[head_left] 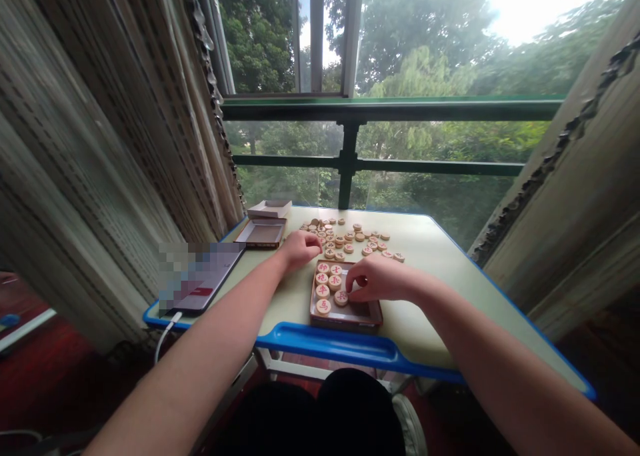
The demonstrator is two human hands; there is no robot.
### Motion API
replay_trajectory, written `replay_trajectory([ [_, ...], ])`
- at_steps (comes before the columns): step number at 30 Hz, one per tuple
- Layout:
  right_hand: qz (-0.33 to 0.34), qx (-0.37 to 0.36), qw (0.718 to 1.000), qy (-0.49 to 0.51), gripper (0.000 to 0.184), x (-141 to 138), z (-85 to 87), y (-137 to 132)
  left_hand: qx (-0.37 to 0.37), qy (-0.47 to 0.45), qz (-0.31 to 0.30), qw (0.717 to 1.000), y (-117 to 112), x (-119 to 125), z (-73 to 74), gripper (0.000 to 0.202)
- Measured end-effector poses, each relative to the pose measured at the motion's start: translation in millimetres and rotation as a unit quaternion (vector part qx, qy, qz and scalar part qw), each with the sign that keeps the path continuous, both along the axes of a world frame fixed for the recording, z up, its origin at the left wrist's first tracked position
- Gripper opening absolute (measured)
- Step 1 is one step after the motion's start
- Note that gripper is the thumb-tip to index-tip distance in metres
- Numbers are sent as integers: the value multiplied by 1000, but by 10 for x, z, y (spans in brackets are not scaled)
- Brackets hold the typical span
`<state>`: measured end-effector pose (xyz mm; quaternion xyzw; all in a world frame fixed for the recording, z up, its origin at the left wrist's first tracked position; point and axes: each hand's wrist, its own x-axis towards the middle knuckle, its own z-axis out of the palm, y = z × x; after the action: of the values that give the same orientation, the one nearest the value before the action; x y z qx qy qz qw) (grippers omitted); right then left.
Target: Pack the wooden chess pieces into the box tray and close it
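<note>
My right hand (pixel 380 277) is over a shallow open box (pixel 370 315), its fingers bent and its fingertips at the edge of a round wooden Chinese chess piece (pixel 341 298) with a red character. Several more red-marked pieces lie flat in the left part of the box, among them one piece (pixel 323 307) in the front left corner. My left hand (pixel 300 245) is beyond the box on the left, fingers curled together at the near edge of a loose spread of chess pieces (pixel 349 236). Whatever its fingertips pinch, if anything, is hidden.
A second box part (pixel 264 233) and a white tray (pixel 270 208) sit at the table's back left. A laptop-like device (pixel 200 299) with a white cable (pixel 167 333) rests at the left edge. The table (pixel 430 336) has a blue rim with a molded groove in front.
</note>
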<state>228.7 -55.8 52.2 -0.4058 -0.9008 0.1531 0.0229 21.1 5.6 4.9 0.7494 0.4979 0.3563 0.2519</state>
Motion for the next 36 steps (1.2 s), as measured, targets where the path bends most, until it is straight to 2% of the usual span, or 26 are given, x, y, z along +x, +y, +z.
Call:
replay_trajectory([
  [16,-14,29,999,-14,18,-63,-30,-28,-7,1,-22,1000,9,0,-1,19],
  [36,-16,44,999,-22,21,-76,-44,-24,3,5,-8,1000,-13,-6,13,19],
])
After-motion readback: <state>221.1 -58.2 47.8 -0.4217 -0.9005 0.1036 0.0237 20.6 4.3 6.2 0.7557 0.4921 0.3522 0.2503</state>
